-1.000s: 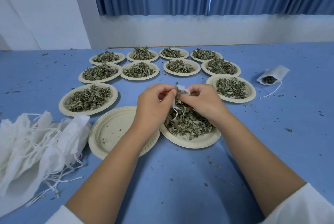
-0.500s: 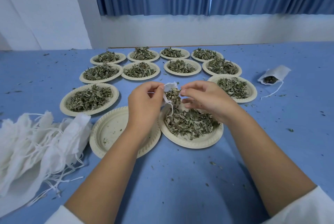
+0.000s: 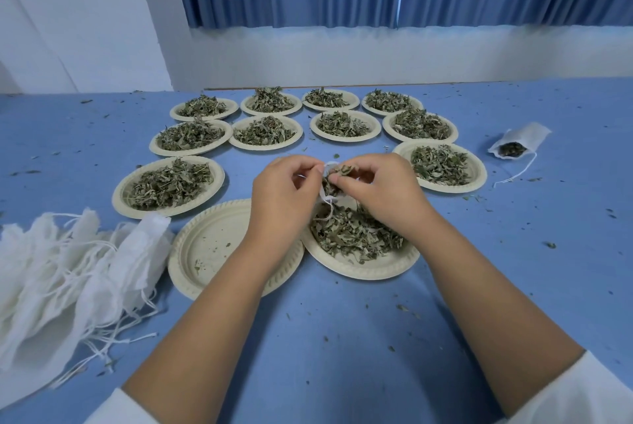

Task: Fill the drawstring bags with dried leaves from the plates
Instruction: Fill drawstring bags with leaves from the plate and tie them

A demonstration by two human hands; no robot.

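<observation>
The left hand is pinching the mouth of a small white drawstring bag, its cord dangling below, while the right hand is pinching a tuft of dried leaves at that mouth. Both hands are hovering over the far edge of the near plate, which is holding a loose heap of leaves. Just left of it, an emptied plate is lying with its right rim hidden under the left forearm. A pile of empty bags is crowding that plate's left edge. Ten filled plates are fanning out beyond the hands, rims near one another. A filled bag is lying well apart on the right. The blue bench is lying open between the forearms and on the right, carrying only scattered crumbs.
</observation>
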